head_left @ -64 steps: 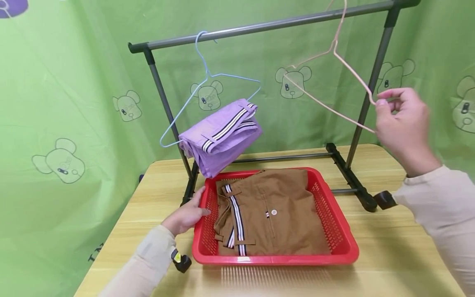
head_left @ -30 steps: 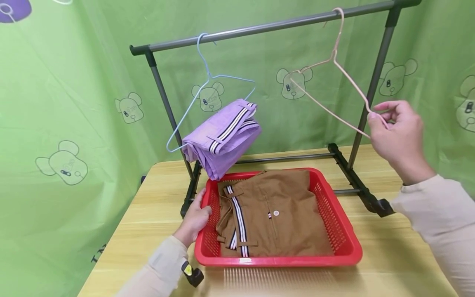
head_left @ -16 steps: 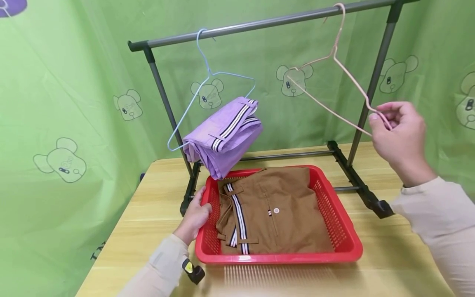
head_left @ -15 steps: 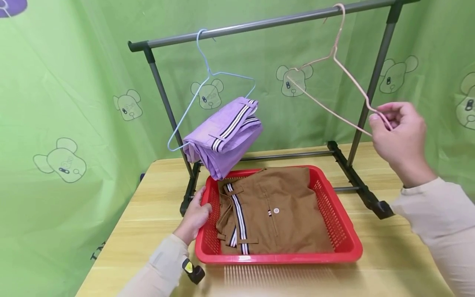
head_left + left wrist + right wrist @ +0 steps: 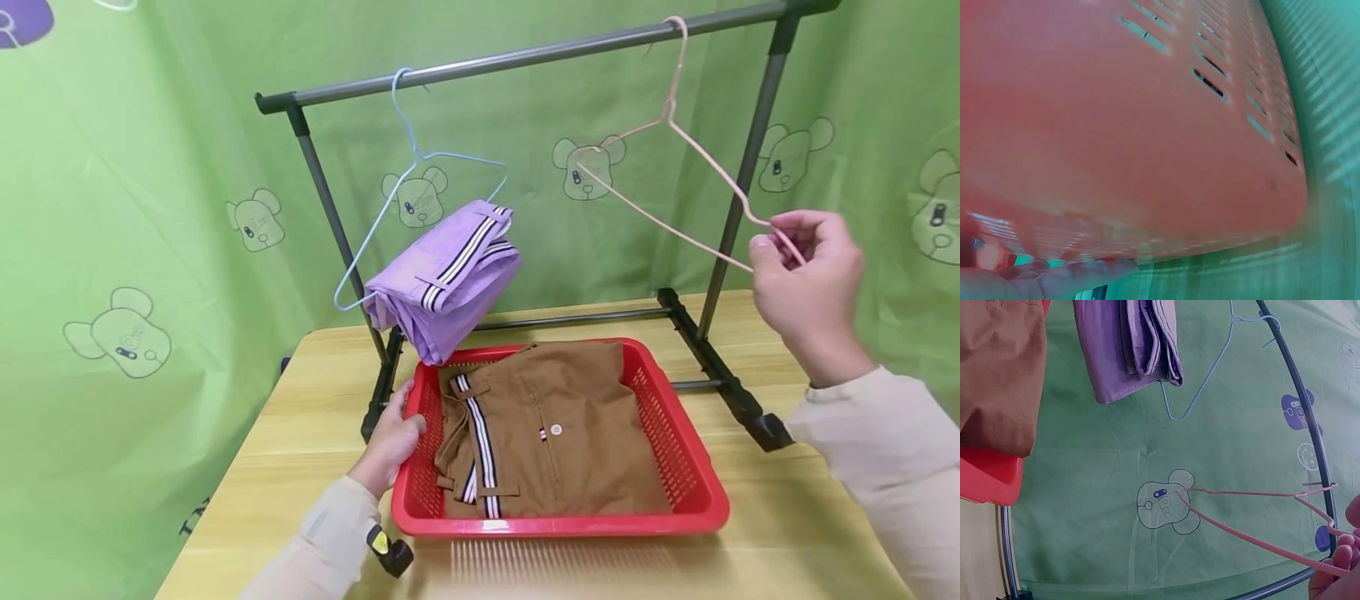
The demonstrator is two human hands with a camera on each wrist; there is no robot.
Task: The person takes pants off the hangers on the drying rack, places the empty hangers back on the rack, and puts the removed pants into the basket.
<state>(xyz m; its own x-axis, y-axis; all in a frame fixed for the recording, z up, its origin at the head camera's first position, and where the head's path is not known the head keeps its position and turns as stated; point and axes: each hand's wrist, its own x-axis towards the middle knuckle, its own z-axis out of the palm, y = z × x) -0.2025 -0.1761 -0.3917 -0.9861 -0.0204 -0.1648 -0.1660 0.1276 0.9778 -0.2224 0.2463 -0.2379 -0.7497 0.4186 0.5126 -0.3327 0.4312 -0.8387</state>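
A pink wire hanger (image 5: 711, 158) has its hook over the rack's bar, and my right hand (image 5: 813, 279) pinches its lower right corner. The hanger bears no garment. My left hand (image 5: 393, 437) grips the left wall of a red basket (image 5: 570, 527), thumb at the rim and fingers along the outside. Inside the basket lie folded brown trousers (image 5: 600, 450) with a striped waistband and a white button. A blue wire hanger (image 5: 375, 221) hangs further left on the bar, with folded purple trousers (image 5: 442, 258) draped over it. In the right wrist view, the pink hanger (image 5: 1241, 537) runs into my fingers.
The grey clothes rack (image 5: 517, 60) stands on a wooden table (image 5: 292, 442) behind the basket, its black right foot (image 5: 720, 375) reaching forward beside it. A green curtain (image 5: 150, 250) with bear drawings hangs behind.
The pink hanger has come down, its hook now seated on the bar. My right hand has lowered with it, still pinching the corner. My left hand has shifted slightly along the basket's side.
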